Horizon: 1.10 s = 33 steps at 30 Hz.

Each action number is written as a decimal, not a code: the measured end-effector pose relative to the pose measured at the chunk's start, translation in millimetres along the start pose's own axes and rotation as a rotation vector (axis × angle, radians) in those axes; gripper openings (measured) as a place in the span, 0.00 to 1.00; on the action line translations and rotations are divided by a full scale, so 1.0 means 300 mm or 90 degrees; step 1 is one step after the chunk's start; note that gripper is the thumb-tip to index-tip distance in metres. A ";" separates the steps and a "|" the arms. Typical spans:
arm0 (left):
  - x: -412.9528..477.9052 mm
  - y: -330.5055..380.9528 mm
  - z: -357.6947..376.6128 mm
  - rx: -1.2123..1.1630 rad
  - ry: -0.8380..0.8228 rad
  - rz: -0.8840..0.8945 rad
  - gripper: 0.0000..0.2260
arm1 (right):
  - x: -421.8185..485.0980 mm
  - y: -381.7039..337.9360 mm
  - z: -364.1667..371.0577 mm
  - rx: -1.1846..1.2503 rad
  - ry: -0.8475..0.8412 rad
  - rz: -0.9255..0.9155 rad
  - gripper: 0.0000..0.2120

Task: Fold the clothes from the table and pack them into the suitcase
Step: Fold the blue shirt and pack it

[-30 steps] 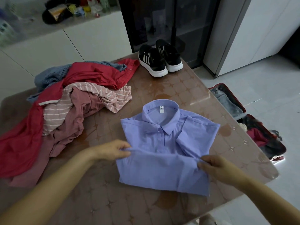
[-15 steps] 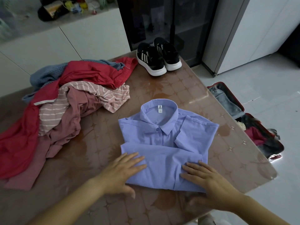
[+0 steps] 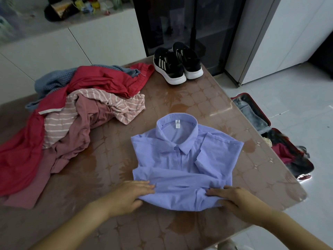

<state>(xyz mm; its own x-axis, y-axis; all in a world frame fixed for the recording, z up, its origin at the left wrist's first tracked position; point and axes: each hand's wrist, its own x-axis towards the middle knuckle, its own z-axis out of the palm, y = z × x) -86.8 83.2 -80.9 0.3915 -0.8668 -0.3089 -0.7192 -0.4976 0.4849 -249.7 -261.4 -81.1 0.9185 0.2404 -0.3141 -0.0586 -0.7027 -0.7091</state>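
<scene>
Pinching the near edge of the folded blue shirt (image 3: 183, 159) on the table (image 3: 180, 98), the left hand (image 3: 129, 195) and right hand (image 3: 237, 199) have fingers on top, thumbs under. If they lift by that edge only, the folds may flop open before reaching the suitcase (image 3: 252, 116).

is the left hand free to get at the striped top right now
Probably, once it lets go: the left hand grips the near edge of the blue shirt, but only bare table lies between it and the exposed end of the striped top.
</scene>
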 end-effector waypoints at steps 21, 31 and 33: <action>0.191 -0.066 -0.215 -0.441 0.141 -0.350 0.07 | 0.234 -0.014 -0.196 0.181 0.235 0.274 0.14; 0.206 0.127 0.037 0.241 0.191 -0.100 0.27 | 0.209 -0.077 0.038 -0.245 0.264 0.078 0.29; 0.227 0.108 0.100 0.267 0.154 -0.119 0.28 | 0.217 -0.061 0.081 -0.279 0.200 0.083 0.31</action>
<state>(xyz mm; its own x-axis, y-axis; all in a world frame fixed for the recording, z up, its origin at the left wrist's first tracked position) -100.7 9.0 -110.6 0.6216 -0.7712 -0.1372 -0.7727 -0.6325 0.0547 -198.4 -216.6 -104.0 0.9910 -0.0318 -0.1300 -0.0730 -0.9425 -0.3263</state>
